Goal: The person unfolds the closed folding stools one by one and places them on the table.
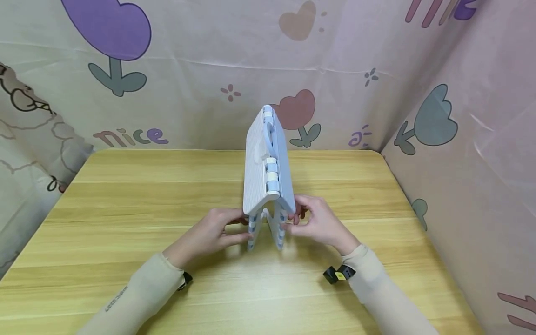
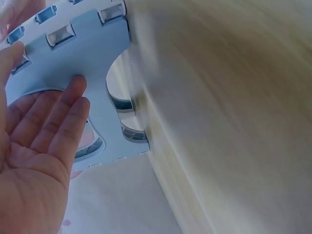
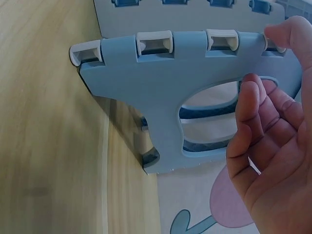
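Note:
A light blue and white folding step stool (image 1: 272, 163), partly folded into a narrow peaked shape, stands on the table with its handle at the top. At its left side, my left hand (image 1: 217, 228) grips the leg panel. The left wrist view has that thumb at the hinge edge and some fingertips hooked into the cutout of the blue panel (image 2: 97, 58). Opposite it, my right hand (image 1: 320, 223) holds the other leg panel (image 3: 165, 112), thumb on the hinge and fingers bent at the cutout. The panel hides some fingertips.
The wood-grain table (image 1: 146, 186) lies under the stool and both forearms. Behind it hangs a printed cloth (image 1: 188, 102) with flowers and hearts, which continues along the right side. A black wrist strap (image 1: 340, 274) is on the right wrist.

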Demonstrator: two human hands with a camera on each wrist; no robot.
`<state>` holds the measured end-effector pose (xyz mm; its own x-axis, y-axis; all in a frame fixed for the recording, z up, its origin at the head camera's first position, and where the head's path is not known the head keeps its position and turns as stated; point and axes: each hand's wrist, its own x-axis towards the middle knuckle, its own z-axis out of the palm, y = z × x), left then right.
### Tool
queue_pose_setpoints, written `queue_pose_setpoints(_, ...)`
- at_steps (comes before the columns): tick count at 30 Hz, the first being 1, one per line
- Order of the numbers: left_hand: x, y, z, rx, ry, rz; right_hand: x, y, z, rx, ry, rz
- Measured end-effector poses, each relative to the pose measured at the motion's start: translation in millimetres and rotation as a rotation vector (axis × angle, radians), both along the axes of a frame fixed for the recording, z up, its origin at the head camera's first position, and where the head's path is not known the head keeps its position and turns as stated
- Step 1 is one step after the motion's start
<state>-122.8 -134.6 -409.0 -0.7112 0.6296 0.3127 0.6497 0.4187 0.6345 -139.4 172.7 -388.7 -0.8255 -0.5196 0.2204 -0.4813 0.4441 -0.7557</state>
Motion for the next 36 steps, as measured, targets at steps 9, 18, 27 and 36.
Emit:
queue_pose_setpoints(9,4.1,-13,2.3,-0.001,-0.072,0.012,-3.9,8,1.2,0.007,-0.013,0.035)
queue_pose_setpoints(18,7.4,-24,2.0,-0.001,-0.051,0.030,-8.5,14,1.8,0.018,-0.019,0.042)
queue_pose_setpoints(27,10.2,-30,1.6,0.002,-0.080,0.043,-10.8,19,0.8,0.022,-0.031,0.064)
queue_pose_setpoints(36,8.9,-28,0.2,-0.016,0.001,0.029,-10.9,17,2.8,0.013,-0.097,0.148)
